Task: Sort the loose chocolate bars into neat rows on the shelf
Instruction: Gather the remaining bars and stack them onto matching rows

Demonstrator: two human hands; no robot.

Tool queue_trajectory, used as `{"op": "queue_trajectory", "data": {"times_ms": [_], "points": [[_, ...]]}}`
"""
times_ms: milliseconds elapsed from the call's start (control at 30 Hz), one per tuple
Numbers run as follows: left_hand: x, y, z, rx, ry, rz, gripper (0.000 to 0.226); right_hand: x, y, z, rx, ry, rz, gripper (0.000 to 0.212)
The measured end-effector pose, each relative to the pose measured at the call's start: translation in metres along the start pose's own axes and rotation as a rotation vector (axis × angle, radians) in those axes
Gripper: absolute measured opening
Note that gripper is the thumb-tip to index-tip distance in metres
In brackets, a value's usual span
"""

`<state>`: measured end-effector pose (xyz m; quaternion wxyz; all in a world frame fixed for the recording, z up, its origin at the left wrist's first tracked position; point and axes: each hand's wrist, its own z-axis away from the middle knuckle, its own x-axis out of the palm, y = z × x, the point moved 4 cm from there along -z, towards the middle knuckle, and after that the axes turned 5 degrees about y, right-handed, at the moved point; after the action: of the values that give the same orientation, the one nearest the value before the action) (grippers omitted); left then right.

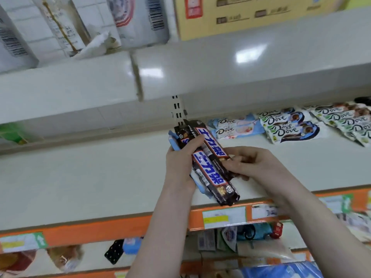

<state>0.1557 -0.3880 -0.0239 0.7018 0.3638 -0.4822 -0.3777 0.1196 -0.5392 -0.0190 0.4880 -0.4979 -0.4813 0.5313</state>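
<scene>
Left hand [181, 161]: we are gripping the bars [208, 167] above the shelf [80, 177].
Right hand [247, 163]: we are pinching 1 bar's end.
Risk: the bundle slipping as we are pulling.

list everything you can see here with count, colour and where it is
dark brown wrapped chocolate bars with blue lettering: at least two, stacked with pale blue packets, held over the shelf
white metal shelf: one, centre
white and blue Dove chocolate bars: several, overlapping rows, shelf back right
orange price strip: one, shelf front edge
brown cardboard box: one, upper shelf right
white paper bags: several, upper shelf left
left hand: grip round the stack
right hand: pinching a bar's lower end
</scene>
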Motion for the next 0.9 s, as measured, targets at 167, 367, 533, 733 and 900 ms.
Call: {"op": "queue_trajectory", "data": {"times_ms": [167, 367, 533, 733, 900], "points": [[0.067, -0.035, 0.024, 0.007, 0.007, 0.002, 0.023, -0.094, 0.008, 0.010, -0.012, 0.066, -0.043, 0.011], [0.169, -0.095, 0.054, -0.051, 0.045, 0.014, 0.015, -0.241, 0.021, 0.027, 0.044, 0.122, -0.106, 0.023], [0.229, -0.123, 0.073, -0.128, 0.037, 0.014, 0.021, -0.324, 0.022, 0.046, 0.077, 0.150, -0.153, 0.015], [0.257, -0.153, 0.077, -0.180, -0.023, -0.013, 0.017, -0.379, 0.032, 0.063, 0.064, 0.299, -0.185, 0.015], [0.288, -0.169, 0.084, -0.205, -0.078, 0.021, 0.014, -0.422, 0.033, 0.072, -0.035, 0.380, 0.076, 0.017]]}}
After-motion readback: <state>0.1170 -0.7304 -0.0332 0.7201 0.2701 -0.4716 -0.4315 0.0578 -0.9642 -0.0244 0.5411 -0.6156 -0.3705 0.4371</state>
